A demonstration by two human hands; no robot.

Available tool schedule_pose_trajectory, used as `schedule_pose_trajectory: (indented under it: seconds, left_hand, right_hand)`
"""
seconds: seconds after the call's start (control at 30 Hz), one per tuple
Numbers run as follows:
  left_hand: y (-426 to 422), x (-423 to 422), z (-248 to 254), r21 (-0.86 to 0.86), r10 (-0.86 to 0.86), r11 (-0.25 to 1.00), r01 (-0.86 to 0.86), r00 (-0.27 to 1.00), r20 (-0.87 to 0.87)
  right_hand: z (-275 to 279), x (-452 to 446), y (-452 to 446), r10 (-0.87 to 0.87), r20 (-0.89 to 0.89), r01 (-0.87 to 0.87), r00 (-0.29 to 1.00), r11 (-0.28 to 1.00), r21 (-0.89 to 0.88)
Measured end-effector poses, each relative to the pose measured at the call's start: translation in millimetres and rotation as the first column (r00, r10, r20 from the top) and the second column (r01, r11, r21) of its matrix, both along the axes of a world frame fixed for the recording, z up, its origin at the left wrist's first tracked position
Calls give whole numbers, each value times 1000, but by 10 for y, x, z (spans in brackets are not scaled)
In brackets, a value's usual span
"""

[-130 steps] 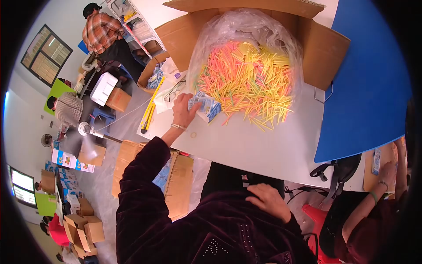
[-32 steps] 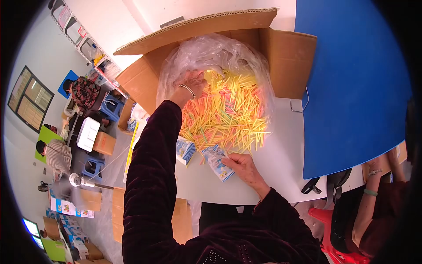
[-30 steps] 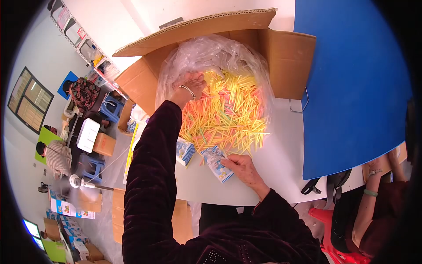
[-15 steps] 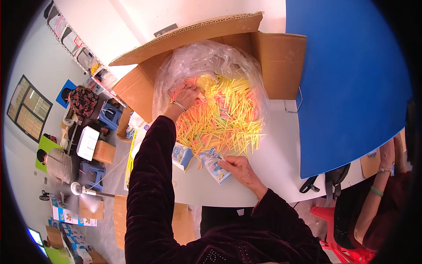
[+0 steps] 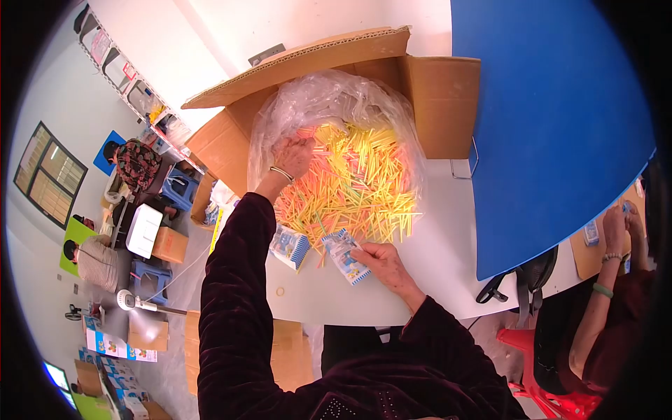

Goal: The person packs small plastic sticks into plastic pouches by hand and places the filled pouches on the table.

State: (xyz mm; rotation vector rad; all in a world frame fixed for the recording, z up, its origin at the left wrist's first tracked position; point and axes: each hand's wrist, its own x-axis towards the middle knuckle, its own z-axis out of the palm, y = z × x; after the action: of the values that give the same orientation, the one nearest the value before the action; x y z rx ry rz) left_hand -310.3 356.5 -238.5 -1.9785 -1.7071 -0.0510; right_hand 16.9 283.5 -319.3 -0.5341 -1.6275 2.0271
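“Our left hand (image 5: 294, 155) is in among the sticks (image 5: 357, 189), on their left side, fingers bent. Do we record a grip?”

“We do not. Its fingertips are lost to us, so we cannot tell whether anything is held. Our right hand (image 5: 386, 266) is plainer: thumb and fingers pinched on one edge of the packet (image 5: 341, 253), which slants at the near border of the sticks.”

“Our advice on method?”

“We judge the sticks slender and easily snapped, so the left hand should close lightly and gather them lengthwise. The right should pinch without creasing the packet.”

“And the second packet (image 5: 289, 246)?”

“Just left of the first, apart from it, no hand upon it. We cannot settle whether its left end passes under our left sleeve (image 5: 238, 294).”

“What else escapes us?”

“Whether the packet's mouth is open, and its print, too small to read. The sticks cover the lower bag (image 5: 336, 91), and we cannot see the floor of the carton (image 5: 442, 105). Our sleeve masks part of the table (image 5: 441, 231). At far right, we cannot make out what the co-worker's hands (image 5: 616, 225) hold.”
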Motion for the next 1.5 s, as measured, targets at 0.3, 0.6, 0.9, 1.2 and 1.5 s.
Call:
schedule_pose_trajectory:
  seconds: [0.3, 0.6, 0.9, 1.2, 1.5]
  left_hand:
    - [-287, 612, 349, -138, 140, 989, -55, 644, 752]
    - [-465, 878, 216, -135, 159, 987, 85, -585, 795]
    - [-870, 1961, -98, -56, 156, 978, 200, -527, 835]
    - [-870, 2319, -509, 87, -59, 996, 12, -646, 761]
    - [-772, 2173, -493, 57, -128, 992, -115, -836, 534]
  right_hand:
    - [214, 78, -7, -108, -156, 73, 982, 974, -215]
    - [124, 66, 48, -251, -213, 146, 944, 900, -411]
    - [81, -206, 178, -610, -386, -64, 692, 481, -874]
    - [214, -346, 156, -633, -466, -28, 618, 574, -818]
    - [128, -414, 196, -632, -419, 45, 652, 584, -811]
